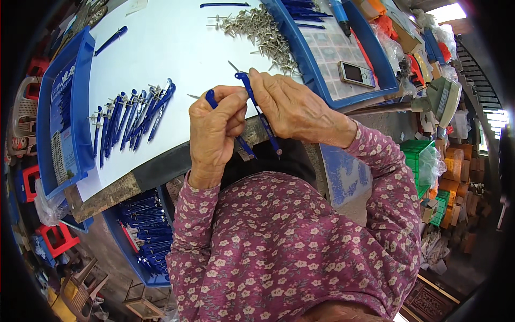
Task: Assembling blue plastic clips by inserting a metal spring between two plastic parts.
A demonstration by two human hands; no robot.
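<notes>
Fingers of the left hand [211, 134] are pinching a blue stick [245, 146]; just right of them, the right hand [292, 107] is gripping a second stick [266, 126] (roughly parallel, slanting bodyward).

The left hand [212, 131] holds one blue tool [211, 99] between its fingers, and the right hand [289, 103] holds another blue tool [268, 130] just beside it. Both hands are near the edge of the white desk [171, 53]. On it lie a heap of small metal parts [260, 32] and a row of similar tools [134, 118]. A phone [358, 74] lies in the right blue tray [303, 53].
</notes>
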